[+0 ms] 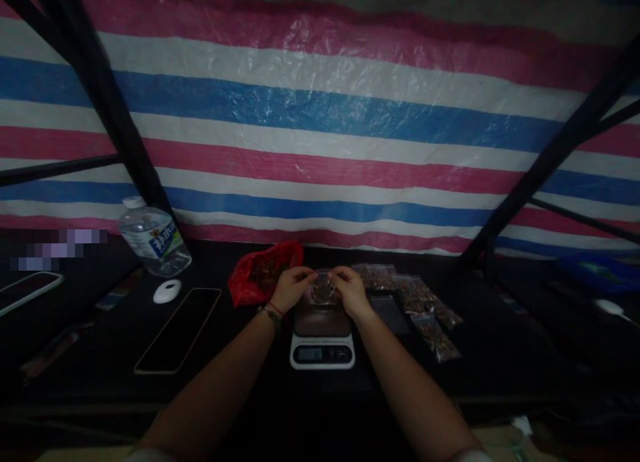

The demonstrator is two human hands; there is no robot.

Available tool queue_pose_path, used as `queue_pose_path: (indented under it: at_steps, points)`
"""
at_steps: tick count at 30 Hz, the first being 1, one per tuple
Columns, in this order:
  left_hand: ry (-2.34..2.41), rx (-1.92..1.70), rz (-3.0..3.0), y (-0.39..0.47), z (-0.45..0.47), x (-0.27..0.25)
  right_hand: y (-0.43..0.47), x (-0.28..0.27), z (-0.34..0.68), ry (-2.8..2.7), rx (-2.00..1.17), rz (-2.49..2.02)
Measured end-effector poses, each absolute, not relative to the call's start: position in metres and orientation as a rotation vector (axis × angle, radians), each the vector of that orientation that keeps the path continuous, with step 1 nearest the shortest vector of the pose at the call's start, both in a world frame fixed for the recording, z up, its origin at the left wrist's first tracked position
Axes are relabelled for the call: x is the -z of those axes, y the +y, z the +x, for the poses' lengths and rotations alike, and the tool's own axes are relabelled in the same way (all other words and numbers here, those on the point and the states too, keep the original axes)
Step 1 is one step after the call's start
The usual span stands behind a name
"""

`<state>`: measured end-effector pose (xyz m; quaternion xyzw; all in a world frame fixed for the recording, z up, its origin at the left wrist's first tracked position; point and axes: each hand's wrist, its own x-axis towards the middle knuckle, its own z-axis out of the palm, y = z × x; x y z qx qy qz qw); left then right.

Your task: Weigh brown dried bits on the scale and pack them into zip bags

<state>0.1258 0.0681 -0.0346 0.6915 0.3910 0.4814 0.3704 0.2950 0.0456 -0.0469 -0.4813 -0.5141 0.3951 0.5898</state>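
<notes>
Between my two hands is a small clear zip bag (324, 291) with brown bits inside, held above a white kitchen scale (323, 353). My left hand (294, 287) pinches the bag's upper left corner. At the upper right corner, the fingers of my right hand (351, 290) are closed on it too. A red plastic bag (243, 279) lies open just left of my left hand, with loose brown pieces (267, 270) in it. To the right of the scale lie several filled zip bags (435, 337) and a flat bag (389, 314) that looks unfilled.
On the black table (240, 355) to the left are a smartphone (179, 331), a white computer mouse (167, 291) and a large clear bottle (155, 239). Another phone (27, 292) lies farther left. Dark metal poles stand before a striped tarp (325, 162). Something blue (597, 273) lies far right.
</notes>
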Motion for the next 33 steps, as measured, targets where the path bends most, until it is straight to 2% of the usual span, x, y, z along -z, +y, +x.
queue_pose_path:
  at_steps: [12, 21, 28, 33]
  points:
    - [0.965, -1.219, 1.638, 0.07, 0.13, 0.04, 0.045, 0.046, 0.297, -1.353, -0.871, -1.147]
    - [0.969, -1.181, 1.825, 0.064, 0.132, 0.035, 0.041, 0.041, 0.294, -1.552, -0.655, -1.158]
    - [1.0, -1.243, 1.758, 0.068, 0.127, 0.033, 0.039, 0.033, 0.297, -1.49, -0.75, -1.118]
    - [1.02, -1.249, 1.62, 0.068, 0.123, 0.027, 0.041, 0.029, 0.305, -1.399, -0.702, -1.149]
